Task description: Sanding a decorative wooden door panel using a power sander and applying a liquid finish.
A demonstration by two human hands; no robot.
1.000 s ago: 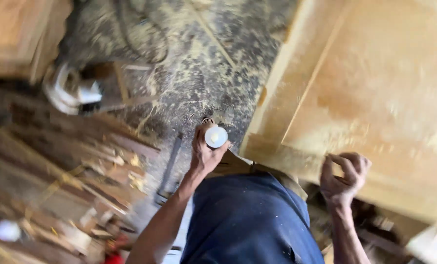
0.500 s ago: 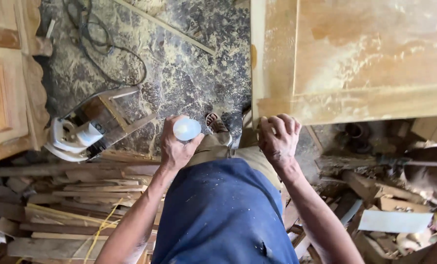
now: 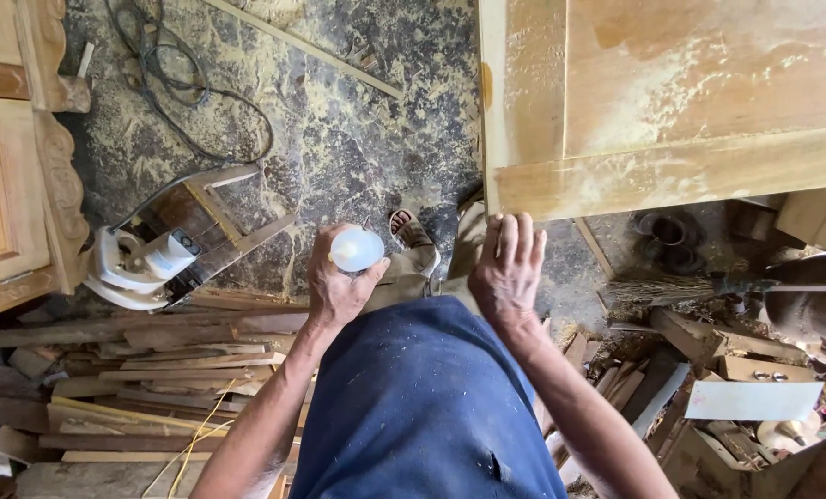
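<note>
Both of your hands sit above the blue apron [image 3: 422,407]. Your left hand [image 3: 337,277] grips a white bottle [image 3: 356,249]. Your right hand [image 3: 507,270], fingers extended together, touches the wooden panel [image 3: 672,102] corner.

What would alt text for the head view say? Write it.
Seen from above, a person's left hand holds a small white bottle while the right hand lies flat, fingers extended, at the corner of a pale wooden panel; sawdust and scrap wood cover the floor.

Pale, matt raw-wood door panel [image 3: 690,102]; translucent white plastic bottle [image 3: 356,249]; rough, sawdust-strewn stone floor [image 3: 358,139]; rough timber offcuts [image 3: 136,370].
</note>
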